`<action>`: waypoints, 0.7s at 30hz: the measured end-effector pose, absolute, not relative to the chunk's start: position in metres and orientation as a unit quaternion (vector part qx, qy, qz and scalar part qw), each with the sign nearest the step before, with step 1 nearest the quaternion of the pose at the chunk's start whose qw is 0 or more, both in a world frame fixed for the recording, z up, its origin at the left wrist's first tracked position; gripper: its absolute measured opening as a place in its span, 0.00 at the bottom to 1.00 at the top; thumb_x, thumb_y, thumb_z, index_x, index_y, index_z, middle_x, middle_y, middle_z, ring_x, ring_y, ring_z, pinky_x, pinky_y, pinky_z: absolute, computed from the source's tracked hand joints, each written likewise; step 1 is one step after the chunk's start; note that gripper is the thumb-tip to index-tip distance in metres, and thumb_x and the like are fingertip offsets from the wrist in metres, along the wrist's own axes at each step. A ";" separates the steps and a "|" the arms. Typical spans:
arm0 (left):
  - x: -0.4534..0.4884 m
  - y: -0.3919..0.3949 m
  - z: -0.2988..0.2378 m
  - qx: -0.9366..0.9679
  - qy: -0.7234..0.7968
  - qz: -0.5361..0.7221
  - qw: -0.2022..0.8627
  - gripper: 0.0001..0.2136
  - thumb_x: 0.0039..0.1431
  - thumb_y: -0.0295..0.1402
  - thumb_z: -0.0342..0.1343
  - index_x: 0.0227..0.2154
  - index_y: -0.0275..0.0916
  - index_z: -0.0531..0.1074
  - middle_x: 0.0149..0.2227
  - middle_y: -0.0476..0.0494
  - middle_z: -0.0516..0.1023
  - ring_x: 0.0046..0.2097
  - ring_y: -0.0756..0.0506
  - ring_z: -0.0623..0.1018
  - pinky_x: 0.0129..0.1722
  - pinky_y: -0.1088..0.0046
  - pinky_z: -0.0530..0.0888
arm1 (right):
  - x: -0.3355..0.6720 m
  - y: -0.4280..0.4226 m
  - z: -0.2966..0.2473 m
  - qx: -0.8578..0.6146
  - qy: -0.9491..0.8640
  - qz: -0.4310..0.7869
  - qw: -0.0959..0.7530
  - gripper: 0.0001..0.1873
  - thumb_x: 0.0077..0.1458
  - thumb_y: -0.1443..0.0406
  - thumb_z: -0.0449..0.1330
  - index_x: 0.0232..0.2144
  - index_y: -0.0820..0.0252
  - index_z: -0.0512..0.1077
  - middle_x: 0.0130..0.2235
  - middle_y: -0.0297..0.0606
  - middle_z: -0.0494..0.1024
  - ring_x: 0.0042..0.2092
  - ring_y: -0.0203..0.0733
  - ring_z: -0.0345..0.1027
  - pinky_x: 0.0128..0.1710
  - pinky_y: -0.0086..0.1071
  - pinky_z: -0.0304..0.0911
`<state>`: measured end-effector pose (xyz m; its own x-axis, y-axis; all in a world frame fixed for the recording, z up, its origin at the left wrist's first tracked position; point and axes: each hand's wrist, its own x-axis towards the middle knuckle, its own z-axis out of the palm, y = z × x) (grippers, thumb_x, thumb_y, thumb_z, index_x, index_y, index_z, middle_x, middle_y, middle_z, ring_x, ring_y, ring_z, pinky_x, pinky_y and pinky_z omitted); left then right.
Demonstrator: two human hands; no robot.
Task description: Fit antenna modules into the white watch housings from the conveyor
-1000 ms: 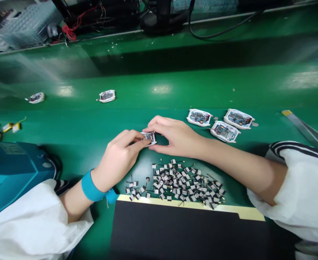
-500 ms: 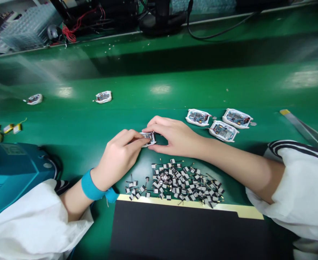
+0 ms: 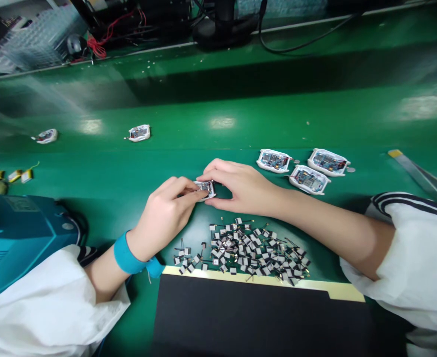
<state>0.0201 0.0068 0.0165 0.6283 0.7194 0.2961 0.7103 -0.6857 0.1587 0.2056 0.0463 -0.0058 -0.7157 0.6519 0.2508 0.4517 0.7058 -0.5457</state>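
Observation:
A small white watch-like case [image 3: 207,190] with a circuit board inside is between my two hands. My right hand [image 3: 236,187] grips it by its far and near edges, thumb at the near side. My left hand [image 3: 171,203], with a teal band on the wrist, has its fingertips pressed onto the case's left part and the board. Those fingertips hide whatever they may pinch. Just nearer to me lies a heap of small grey-and-black parts with short black leads [image 3: 255,248]. Three similar open cases [image 3: 309,179] rest beyond my right forearm.
Metal tweezers [image 3: 415,171] with a yellow end lie at the right. A black sheet with a yellow edge [image 3: 259,317] is in front of me. At left stand a teal machine [image 3: 25,238] and several small yellow parts [image 3: 15,175]. Another open case [image 3: 139,132] sits farther back.
The open cases on the far green strip have shifted slightly left against the bench. My hands stay on the held case with barely any movement; the whole view has shifted a little.

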 end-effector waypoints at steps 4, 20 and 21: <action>0.020 0.007 0.016 0.904 0.391 0.174 0.014 0.10 0.56 0.26 0.47 0.37 0.38 0.71 0.35 0.44 0.71 0.35 0.48 0.70 0.34 0.73 0.69 | 0.205 0.047 -0.006 -0.309 -0.898 0.227 0.216 0.19 0.49 0.60 0.55 0.44 0.62 0.65 0.43 0.39 0.68 0.43 0.41 0.63 0.39 0.32 0.59; 0.022 0.007 0.015 0.895 0.403 0.189 0.027 0.09 0.56 0.26 0.47 0.36 0.38 0.72 0.34 0.44 0.71 0.35 0.49 0.70 0.34 0.73 0.69 | 0.206 0.047 -0.007 -0.309 -0.897 0.229 0.217 0.19 0.48 0.60 0.55 0.44 0.61 0.65 0.43 0.39 0.67 0.43 0.41 0.63 0.39 0.33 0.59; 0.022 0.007 0.015 0.895 0.403 0.189 0.028 0.09 0.56 0.26 0.47 0.36 0.39 0.72 0.33 0.44 0.71 0.35 0.49 0.70 0.34 0.73 0.69 | 0.206 0.047 -0.007 -0.309 -0.897 0.231 0.217 0.19 0.48 0.60 0.55 0.44 0.60 0.65 0.43 0.39 0.67 0.43 0.41 0.63 0.39 0.33 0.59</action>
<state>0.0223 0.0071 0.0147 0.6030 0.7324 0.3162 0.7112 -0.6731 0.2028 0.2057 0.0466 -0.0072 -0.7150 0.6537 0.2479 0.4532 0.7033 -0.5477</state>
